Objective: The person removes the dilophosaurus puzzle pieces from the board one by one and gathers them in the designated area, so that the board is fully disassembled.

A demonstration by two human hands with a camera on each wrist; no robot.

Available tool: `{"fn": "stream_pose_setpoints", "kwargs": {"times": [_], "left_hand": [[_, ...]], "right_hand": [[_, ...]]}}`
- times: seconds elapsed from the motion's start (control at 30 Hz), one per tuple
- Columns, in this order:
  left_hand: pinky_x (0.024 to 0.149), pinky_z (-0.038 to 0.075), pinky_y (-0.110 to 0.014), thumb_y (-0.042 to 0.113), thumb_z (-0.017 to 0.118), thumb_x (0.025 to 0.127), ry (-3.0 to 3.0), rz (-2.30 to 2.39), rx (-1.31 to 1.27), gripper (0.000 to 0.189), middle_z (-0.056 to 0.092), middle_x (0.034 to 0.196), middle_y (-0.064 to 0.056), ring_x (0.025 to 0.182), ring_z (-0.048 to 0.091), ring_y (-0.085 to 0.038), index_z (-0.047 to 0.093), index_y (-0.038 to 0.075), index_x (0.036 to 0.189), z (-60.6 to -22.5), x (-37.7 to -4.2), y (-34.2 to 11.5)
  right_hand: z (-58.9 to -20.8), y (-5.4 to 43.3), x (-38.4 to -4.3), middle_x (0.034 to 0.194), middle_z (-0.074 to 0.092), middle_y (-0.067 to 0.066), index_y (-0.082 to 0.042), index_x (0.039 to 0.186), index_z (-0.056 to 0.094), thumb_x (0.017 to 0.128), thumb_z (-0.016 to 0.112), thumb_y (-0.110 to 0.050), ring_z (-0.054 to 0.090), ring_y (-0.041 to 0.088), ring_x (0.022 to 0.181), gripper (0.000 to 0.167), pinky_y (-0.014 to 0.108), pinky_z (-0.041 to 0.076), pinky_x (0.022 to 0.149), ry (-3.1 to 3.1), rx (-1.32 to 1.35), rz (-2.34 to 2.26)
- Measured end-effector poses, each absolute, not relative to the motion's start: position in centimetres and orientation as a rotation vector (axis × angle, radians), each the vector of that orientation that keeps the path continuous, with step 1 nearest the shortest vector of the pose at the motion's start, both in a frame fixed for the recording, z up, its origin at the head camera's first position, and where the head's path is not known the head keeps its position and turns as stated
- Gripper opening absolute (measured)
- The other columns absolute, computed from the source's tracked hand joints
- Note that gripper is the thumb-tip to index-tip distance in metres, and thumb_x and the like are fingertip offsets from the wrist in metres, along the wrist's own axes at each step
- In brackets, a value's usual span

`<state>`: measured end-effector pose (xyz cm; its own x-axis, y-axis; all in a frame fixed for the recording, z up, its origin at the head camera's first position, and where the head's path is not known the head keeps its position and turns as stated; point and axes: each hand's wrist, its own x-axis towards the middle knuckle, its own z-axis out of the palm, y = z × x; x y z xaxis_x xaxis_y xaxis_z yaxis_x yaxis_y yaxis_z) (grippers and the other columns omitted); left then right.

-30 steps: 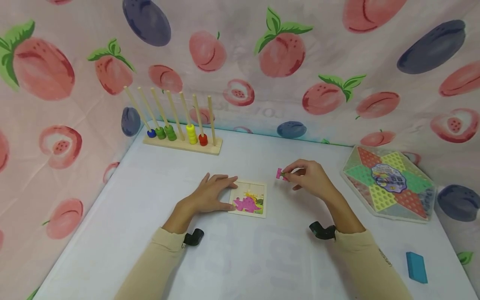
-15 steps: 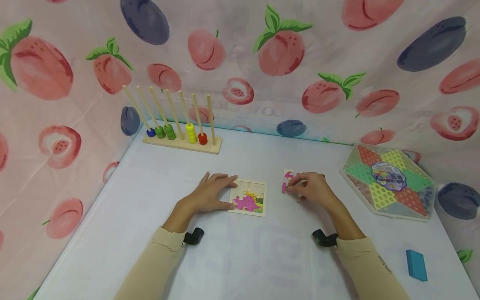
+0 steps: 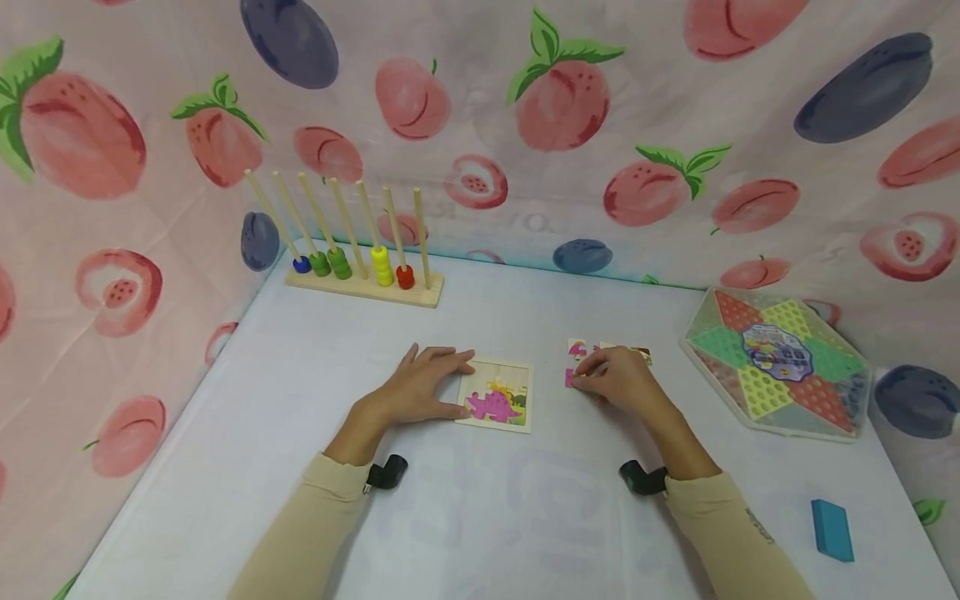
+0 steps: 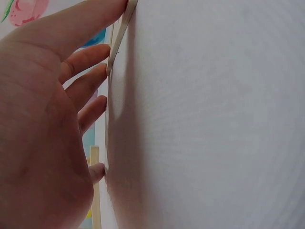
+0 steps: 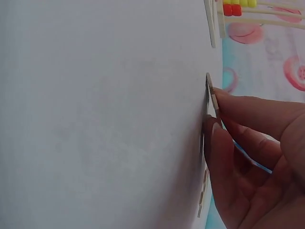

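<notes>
One puzzle piece (image 5: 210, 86), pinched in my right hand (image 3: 622, 375), beside loose pieces (image 3: 577, 348), toward far edge of worktop (image 3: 487, 508). Left hand (image 3: 420, 392) spread, touching left edge of part-filled puzzle board (image 3: 483, 382). Step, I judge: piece-picking; next calls for level lift, gap-matching.

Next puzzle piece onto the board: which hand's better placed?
Likely the right hand: it pinches a puzzle piece. The left hand touches the puzzle board, seemingly steadying it.

A pale pink, creased fabric sheet (image 3: 480, 50) printed with red peaches (image 3: 564, 108), green leaves (image 3: 546, 37) and dark blue plums (image 3: 290, 42) stands behind and beside the white table (image 3: 465, 517), whose far edge is tinted bluish.
</notes>
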<state>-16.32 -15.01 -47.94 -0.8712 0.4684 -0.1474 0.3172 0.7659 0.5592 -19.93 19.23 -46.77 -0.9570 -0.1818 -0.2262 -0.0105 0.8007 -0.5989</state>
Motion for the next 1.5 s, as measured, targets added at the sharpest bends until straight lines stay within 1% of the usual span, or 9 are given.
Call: {"fn": "stream_pose_setpoints", "kwargs": {"times": [0.1,0.3,0.4,0.53,0.77,0.87,1.1,1.3,1.5], "left_hand": [[0.129,0.001,-0.066,0.040,0.083,0.083,2.685,0.775,0.619,0.075,0.056,0.153,0.003,0.156,0.031,-0.026,0.052,0.022,0.149,-48.0,-16.3,-15.0],[0.129,0.001,-0.066,0.041,0.083,0.083,2.684,0.772,0.624,0.075,0.055,0.153,0.003,0.156,0.031,-0.026,0.052,0.022,0.149,-48.1,-16.4,-14.9],[0.128,0.001,-0.067,0.040,0.083,0.083,2.684,0.778,0.623,0.077,0.057,0.152,0.003,0.155,0.031,-0.026,0.050,0.022,0.150,-48.1,-16.4,-15.0],[0.128,0.002,-0.068,0.039,0.084,0.083,2.687,0.792,0.637,0.077,0.058,0.150,0.002,0.155,0.032,-0.028,0.051,0.020,0.150,-48.1,-16.4,-15.0],[0.129,0.000,-0.066,0.040,0.083,0.084,2.671,0.803,0.626,0.075,0.054,0.154,0.003,0.156,0.030,-0.027,0.052,0.022,0.149,-47.9,-16.5,-15.0],[0.129,0.000,-0.066,0.039,0.083,0.084,2.669,0.804,0.627,0.075,0.054,0.154,0.003,0.156,0.029,-0.026,0.051,0.022,0.149,-47.9,-16.4,-15.0],[0.129,0.000,-0.065,0.039,0.083,0.084,2.672,0.796,0.623,0.076,0.054,0.154,0.003,0.156,0.030,-0.026,0.050,0.022,0.151,-47.9,-16.3,-15.0],[0.128,0.002,-0.068,0.039,0.083,0.084,2.682,0.795,0.642,0.075,0.055,0.154,0.002,0.155,0.031,-0.028,0.052,0.021,0.149,-47.7,-16.2,-15.0],[0.128,0.002,-0.068,0.039,0.083,0.084,2.677,0.806,0.638,0.076,0.057,0.151,0.003,0.155,0.031,-0.027,0.051,0.021,0.150,-47.7,-16.3,-15.1]], "right_hand": [[-46.7,19.1,-19.9,0.087,0.075,0.010,-0.006,0.097,0.078,0.087,0.081,-0.023,0.060,0.015,0.062,0.020,0.025,0.050,0.057,2.738,-0.151,-0.885],[-46.6,18.6,-19.5,0.094,0.077,0.008,-0.011,0.095,0.081,0.086,0.082,-0.028,0.063,0.021,0.087,0.019,0.025,0.051,0.068,2.827,-0.146,-0.769],[-46.5,18.4,-19.4,0.096,0.076,0.008,-0.012,0.096,0.082,0.086,0.082,-0.030,0.064,0.024,0.092,0.020,0.029,0.054,0.072,2.856,-0.138,-0.710],[-46.4,18.2,-19.5,0.095,0.075,0.007,-0.013,0.095,0.082,0.086,0.082,-0.030,0.064,0.023,0.091,0.019,0.030,0.054,0.073,2.876,-0.144,-0.666],[-46.3,18.2,-19.8,0.100,0.070,0.011,-0.012,0.085,0.082,0.084,0.085,-0.026,0.063,0.023,0.087,0.015,0.032,0.052,0.069,2.925,-0.198,-0.601],[-46.3,18.3,-19.8,0.099,0.069,0.011,-0.012,0.084,0.080,0.084,0.084,-0.026,0.062,0.023,0.086,0.014,0.030,0.051,0.068,2.919,-0.221,-0.597],[-46.1,18.2,-19.9,0.094,0.069,0.008,-0.013,0.087,0.074,0.084,0.083,-0.024,0.063,0.021,0.084,0.015,0.030,0.049,0.068,2.916,-0.260,-0.615],[-45.8,17.9,-20.0,0.097,0.070,0.008,-0.013,0.091,0.072,0.081,0.086,-0.025,0.065,0.021,0.085,0.020,0.032,0.050,0.070,2.908,-0.262,-0.611],[-45.2,16.9,-20.3,0.101,0.069,0.008,-0.013,0.104,0.073,0.084,0.083,-0.025,0.063,0.022,0.089,0.026,0.032,0.051,0.073,2.882,-0.260,-0.629]]}}
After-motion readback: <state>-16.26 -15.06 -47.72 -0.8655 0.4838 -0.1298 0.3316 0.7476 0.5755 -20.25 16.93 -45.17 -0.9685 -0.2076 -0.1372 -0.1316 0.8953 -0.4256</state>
